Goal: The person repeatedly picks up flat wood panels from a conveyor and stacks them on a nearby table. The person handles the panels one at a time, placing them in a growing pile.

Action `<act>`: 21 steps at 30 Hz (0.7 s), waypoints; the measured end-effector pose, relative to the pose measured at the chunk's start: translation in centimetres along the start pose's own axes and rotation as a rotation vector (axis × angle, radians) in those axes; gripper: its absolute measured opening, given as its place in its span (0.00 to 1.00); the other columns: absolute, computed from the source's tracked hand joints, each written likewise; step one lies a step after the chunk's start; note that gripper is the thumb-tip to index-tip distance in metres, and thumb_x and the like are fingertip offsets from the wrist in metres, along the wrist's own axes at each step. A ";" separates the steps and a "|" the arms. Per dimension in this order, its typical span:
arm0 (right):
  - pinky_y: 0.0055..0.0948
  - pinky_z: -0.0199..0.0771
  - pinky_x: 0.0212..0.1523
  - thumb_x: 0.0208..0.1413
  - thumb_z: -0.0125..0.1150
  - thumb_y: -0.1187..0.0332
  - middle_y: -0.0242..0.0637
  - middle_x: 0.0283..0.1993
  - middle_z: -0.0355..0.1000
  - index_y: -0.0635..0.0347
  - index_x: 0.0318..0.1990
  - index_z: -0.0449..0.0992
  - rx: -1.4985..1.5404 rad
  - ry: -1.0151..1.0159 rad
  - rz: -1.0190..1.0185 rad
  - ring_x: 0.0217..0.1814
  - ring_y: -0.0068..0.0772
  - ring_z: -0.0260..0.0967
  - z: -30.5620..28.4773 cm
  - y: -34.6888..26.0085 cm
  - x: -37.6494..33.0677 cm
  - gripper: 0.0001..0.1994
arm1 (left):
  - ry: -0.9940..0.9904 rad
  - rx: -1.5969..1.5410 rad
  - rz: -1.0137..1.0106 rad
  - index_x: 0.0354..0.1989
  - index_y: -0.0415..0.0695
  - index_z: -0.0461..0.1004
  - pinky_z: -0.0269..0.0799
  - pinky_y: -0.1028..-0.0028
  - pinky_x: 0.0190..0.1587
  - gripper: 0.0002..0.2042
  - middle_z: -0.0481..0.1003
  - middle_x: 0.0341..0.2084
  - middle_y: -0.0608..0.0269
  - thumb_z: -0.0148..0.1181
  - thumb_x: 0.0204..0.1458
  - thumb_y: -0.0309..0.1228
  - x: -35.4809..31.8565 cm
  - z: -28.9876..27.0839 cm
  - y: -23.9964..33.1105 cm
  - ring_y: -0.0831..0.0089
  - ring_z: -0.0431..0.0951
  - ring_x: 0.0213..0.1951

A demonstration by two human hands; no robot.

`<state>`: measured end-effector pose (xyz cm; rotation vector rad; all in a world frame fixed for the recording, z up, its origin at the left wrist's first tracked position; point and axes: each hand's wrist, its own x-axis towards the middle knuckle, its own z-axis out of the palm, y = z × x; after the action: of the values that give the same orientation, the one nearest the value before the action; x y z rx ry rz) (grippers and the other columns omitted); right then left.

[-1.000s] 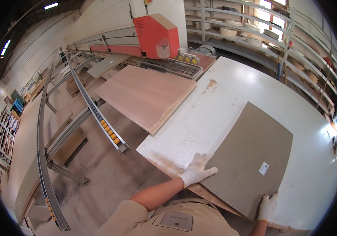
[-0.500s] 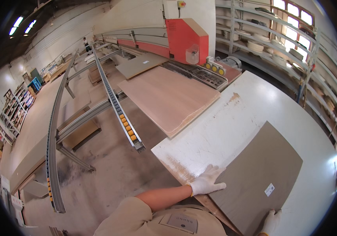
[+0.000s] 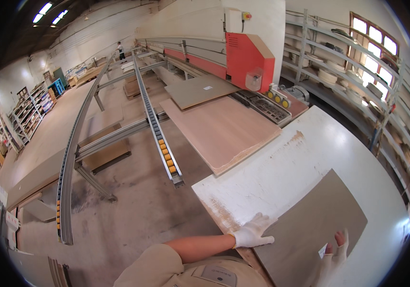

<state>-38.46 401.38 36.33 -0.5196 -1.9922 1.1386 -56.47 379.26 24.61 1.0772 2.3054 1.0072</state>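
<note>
A flat grey-brown board point(image 3: 307, 222) with a thin, smooth face lies on the white worktable point(image 3: 243, 191) in front of me. At its left edge my left hand point(image 3: 254, 231), in a white knitted glove, rests flat with the fingers spread and the thumb against the board. Over the board's near right part is my right hand point(image 3: 334, 256), also gloved, with bare fingertips showing and the fingers apart. It is slightly blurred, and I cannot tell whether it touches the board. A small white label point(image 3: 322, 251) on the board is partly covered by that hand.
Beyond the worktable a pinkish-brown panel point(image 3: 224, 131) carries a grey board point(image 3: 200, 91), beside a red machine housing point(image 3: 248, 60). A roller rail point(image 3: 155, 119) runs away at left. Metal shelving point(image 3: 329, 67) holds rolls at right. A distant person point(image 3: 121, 50) stands far back.
My right hand has left the board's near right edge and risen over the label, fingers spreading. My left hand keeps its place at the left edge. The view has tilted up.
</note>
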 end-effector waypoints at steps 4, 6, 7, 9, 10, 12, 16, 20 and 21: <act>0.50 0.62 0.73 0.64 0.65 0.56 0.46 0.59 0.77 0.59 0.47 0.78 0.341 -0.265 -0.713 0.69 0.46 0.66 3.4 -8.5 1.3 0.16 | 0.025 0.034 -0.045 0.78 0.48 0.57 0.54 0.51 0.77 0.43 0.60 0.73 0.35 0.64 0.58 0.55 -0.8 -0.5 -0.4 0.31 0.51 0.76; 0.48 0.67 0.69 0.64 0.65 0.58 0.43 0.53 0.77 0.61 0.45 0.78 0.576 -0.345 -1.030 0.64 0.45 0.71 6.1 -11.9 2.2 0.14 | 0.077 0.076 -0.014 0.78 0.47 0.59 0.56 0.52 0.75 0.42 0.63 0.70 0.38 0.64 0.58 0.53 -0.4 0.5 -0.6 0.33 0.55 0.73; 0.49 0.69 0.68 0.64 0.65 0.59 0.42 0.51 0.78 0.61 0.45 0.78 0.688 -0.399 -1.139 0.62 0.45 0.73 7.3 -13.5 2.3 0.13 | 0.071 0.061 -0.010 0.78 0.47 0.58 0.54 0.52 0.76 0.42 0.60 0.73 0.37 0.64 0.58 0.52 0.1 1.4 -1.9 0.32 0.53 0.75; 0.54 0.71 0.65 0.61 0.66 0.63 0.43 0.50 0.80 0.60 0.43 0.81 0.912 -0.470 -1.118 0.59 0.49 0.74 10.4 -15.8 1.9 0.10 | -0.043 0.028 -0.092 0.78 0.46 0.58 0.53 0.52 0.77 0.42 0.57 0.75 0.37 0.65 0.58 0.52 -0.4 -1.0 0.5 0.33 0.52 0.76; 0.57 0.72 0.64 0.60 0.66 0.65 0.43 0.49 0.81 0.60 0.43 0.82 1.015 -0.504 -1.114 0.57 0.51 0.75 11.8 -17.4 1.7 0.09 | -0.097 0.012 -0.120 0.78 0.46 0.58 0.52 0.53 0.78 0.42 0.56 0.76 0.37 0.65 0.58 0.52 -0.3 -2.0 1.7 0.33 0.51 0.77; 0.63 0.73 0.61 0.58 0.66 0.69 0.44 0.47 0.83 0.59 0.42 0.85 1.283 -0.598 -1.093 0.54 0.55 0.77 14.5 -20.0 0.7 0.07 | 0.047 0.040 -0.031 0.76 0.42 0.59 0.57 0.50 0.74 0.43 0.63 0.69 0.39 0.64 0.58 0.53 -0.1 1.3 -2.2 0.34 0.55 0.73; 0.65 0.76 0.52 0.53 0.69 0.69 0.39 0.36 0.84 0.57 0.30 0.85 1.463 -0.643 -0.604 0.46 0.57 0.79 13.3 -22.1 -3.4 0.04 | 0.104 0.049 0.050 0.75 0.40 0.60 0.62 0.51 0.70 0.42 0.67 0.63 0.40 0.65 0.57 0.52 0.3 1.8 -2.0 0.39 0.62 0.67; 0.62 0.78 0.45 0.52 0.69 0.67 0.40 0.34 0.83 0.59 0.28 0.84 1.743 -0.515 -0.654 0.41 0.56 0.79 16.6 -22.6 -4.4 0.05 | 0.099 -0.008 0.066 0.74 0.39 0.61 0.63 0.53 0.69 0.41 0.68 0.62 0.42 0.64 0.57 0.51 -0.2 0.4 -0.9 0.42 0.63 0.64; 0.60 0.78 0.43 0.52 0.69 0.68 0.41 0.33 0.83 0.60 0.29 0.84 1.754 -0.527 -0.523 0.39 0.55 0.79 15.6 -23.5 -4.6 0.06 | 0.088 -0.001 0.067 0.74 0.39 0.61 0.63 0.53 0.69 0.41 0.67 0.63 0.42 0.64 0.57 0.51 -0.2 0.3 -0.9 0.42 0.63 0.65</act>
<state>-47.20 377.70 49.75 1.1831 -0.6645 2.1393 -56.59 378.84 23.70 1.1376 2.3516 1.1024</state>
